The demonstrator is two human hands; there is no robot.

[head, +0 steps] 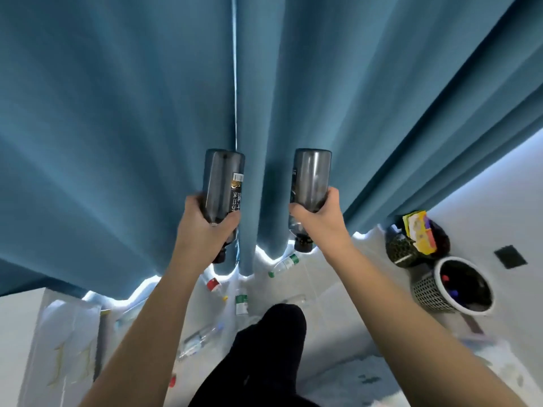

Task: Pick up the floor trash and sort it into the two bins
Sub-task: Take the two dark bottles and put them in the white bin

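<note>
Up against the blue curtain [117,113], both hands are loaded: the left grip [205,227] is clamped round the shoulder of one dark bottle [223,183] and the right grip [320,221] is clamped the same way round a second dark bottle [313,177], each held cap-down and well clear of the floor [338,304]. I would put the task somewhere in its middle. Off to the right stand the two bins, near each other: a white-rimmed mesh bin [437,274] whose dark inside shows what look like a red and a blue bottle cap, and behind it a black mesh bin [399,251] stuffed with colourful wrappers [420,233] that stick out above its rim. So some sorting seems done, bottles to one, packaging to the other. Left to do: the two held bottles probably belong in the white-rimmed bin, and several clear bottles lie along the curtain's foot, among them a green-labelled bottle [283,265], a red-labelled bottle [214,284] and another clear bottle [199,339] nearer the person.
</note>
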